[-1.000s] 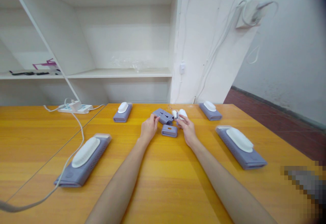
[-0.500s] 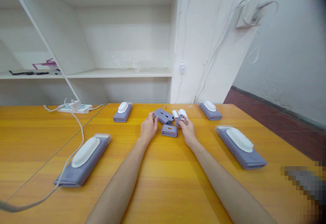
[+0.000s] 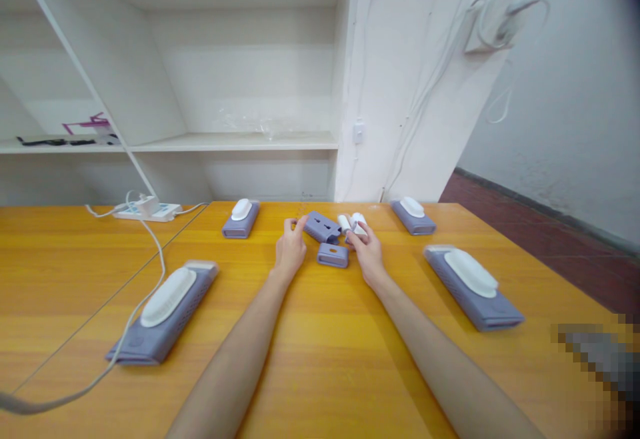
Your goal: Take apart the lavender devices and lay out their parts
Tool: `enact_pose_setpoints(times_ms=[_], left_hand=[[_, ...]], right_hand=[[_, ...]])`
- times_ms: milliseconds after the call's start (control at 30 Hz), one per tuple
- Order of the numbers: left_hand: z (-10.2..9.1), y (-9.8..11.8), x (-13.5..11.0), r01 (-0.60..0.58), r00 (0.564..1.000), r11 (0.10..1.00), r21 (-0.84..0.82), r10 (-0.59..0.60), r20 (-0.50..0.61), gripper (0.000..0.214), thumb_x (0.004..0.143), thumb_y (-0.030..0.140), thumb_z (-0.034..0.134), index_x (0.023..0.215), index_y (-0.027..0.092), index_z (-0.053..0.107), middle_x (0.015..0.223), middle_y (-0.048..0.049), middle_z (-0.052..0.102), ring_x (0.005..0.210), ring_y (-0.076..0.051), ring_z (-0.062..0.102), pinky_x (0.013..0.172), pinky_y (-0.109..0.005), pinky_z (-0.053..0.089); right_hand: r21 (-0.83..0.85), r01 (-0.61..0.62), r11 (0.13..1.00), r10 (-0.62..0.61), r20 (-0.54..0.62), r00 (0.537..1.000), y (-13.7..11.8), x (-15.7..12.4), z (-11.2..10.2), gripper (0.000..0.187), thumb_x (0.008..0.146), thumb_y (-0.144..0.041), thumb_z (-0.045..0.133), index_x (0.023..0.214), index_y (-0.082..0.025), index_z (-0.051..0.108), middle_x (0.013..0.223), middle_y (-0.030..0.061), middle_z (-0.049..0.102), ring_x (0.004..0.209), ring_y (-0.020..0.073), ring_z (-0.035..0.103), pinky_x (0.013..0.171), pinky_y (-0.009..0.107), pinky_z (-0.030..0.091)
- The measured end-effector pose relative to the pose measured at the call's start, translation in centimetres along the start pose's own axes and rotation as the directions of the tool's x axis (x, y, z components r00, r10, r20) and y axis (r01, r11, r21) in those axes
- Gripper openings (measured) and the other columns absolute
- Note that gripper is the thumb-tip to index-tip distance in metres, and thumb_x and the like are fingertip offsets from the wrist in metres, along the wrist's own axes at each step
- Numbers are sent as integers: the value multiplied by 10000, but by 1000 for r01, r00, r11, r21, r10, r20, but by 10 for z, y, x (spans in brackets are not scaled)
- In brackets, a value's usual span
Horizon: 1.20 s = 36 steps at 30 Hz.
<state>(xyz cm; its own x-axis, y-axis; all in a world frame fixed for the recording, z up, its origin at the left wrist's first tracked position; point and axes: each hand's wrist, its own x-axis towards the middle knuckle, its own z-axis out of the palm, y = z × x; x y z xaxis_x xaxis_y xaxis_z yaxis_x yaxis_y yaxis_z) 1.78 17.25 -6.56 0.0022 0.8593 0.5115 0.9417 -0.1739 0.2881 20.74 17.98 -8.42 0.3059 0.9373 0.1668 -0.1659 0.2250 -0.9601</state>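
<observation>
My left hand [image 3: 291,247] is at the left end of a purple plastic housing [image 3: 323,227] with two dark slots in its upper face. Its thumb and forefinger are pinched, with faint thin strands [image 3: 302,208] showing above the fingertips; what they are is too blurred to tell. My right hand [image 3: 367,252] is closed around a small purple plastic piece, mostly hidden by the fingers. Right beside those fingertips lie white cylindrical parts [image 3: 359,220]. Between the hands a short purple end piece [image 3: 333,256] with an oval hole stands on the wooden table [image 3: 320,346].
Several purple-and-white devices lie around the work area, including one at near left [image 3: 163,312] and one at near right [image 3: 475,289]. A power strip [image 3: 148,210] sits at the back left, its white cable [image 3: 161,259] crossing the near-left device. White shelves [image 3: 235,142] stand behind.
The thin strands moved left and up off the housing with my left fingertips. The small purple piece in my right hand has turned and is now mostly hidden beside the white parts.
</observation>
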Motion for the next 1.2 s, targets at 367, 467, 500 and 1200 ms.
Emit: enact_pose_setpoints(times_ms=[367,467,500,1200], left_hand=[[3,0,-2,229,972,932,281,-233,-22,307,918,348,331,1025,164,552,1002,-126,504,924,-256,578,668,-323,478],[6,-2,-2,221,973,926,306,-229,-9,320,906,387,347,1016,157,542,989,-132,527,928,-271,574,672,-336,481],[7,-2,-2,216,974,927,308,-225,-6,325,904,394,349,1026,158,536,993,-134,534,925,-272,575,672,-339,482],[-12,12,-1,27,999,988,152,-31,27,450,938,470,232,1024,188,572,986,-122,607,986,-251,557,755,-328,445]], right_hand=[[-216,136,967,-160,-99,982,8,0,1,447,695,-372,612,1089,-202,487,782,8,625,664,167,596,600,278,466],[-281,162,946,-199,-110,974,11,0,-1,394,687,-356,623,1020,-214,468,829,20,629,702,179,602,652,299,464],[-304,170,938,-212,-111,971,11,-1,-1,380,685,-350,625,1001,-215,463,834,22,628,711,183,602,666,305,461],[-457,239,857,-304,-74,950,12,1,-4,176,689,-251,516,846,-185,559,877,57,628,823,199,570,786,333,436]])
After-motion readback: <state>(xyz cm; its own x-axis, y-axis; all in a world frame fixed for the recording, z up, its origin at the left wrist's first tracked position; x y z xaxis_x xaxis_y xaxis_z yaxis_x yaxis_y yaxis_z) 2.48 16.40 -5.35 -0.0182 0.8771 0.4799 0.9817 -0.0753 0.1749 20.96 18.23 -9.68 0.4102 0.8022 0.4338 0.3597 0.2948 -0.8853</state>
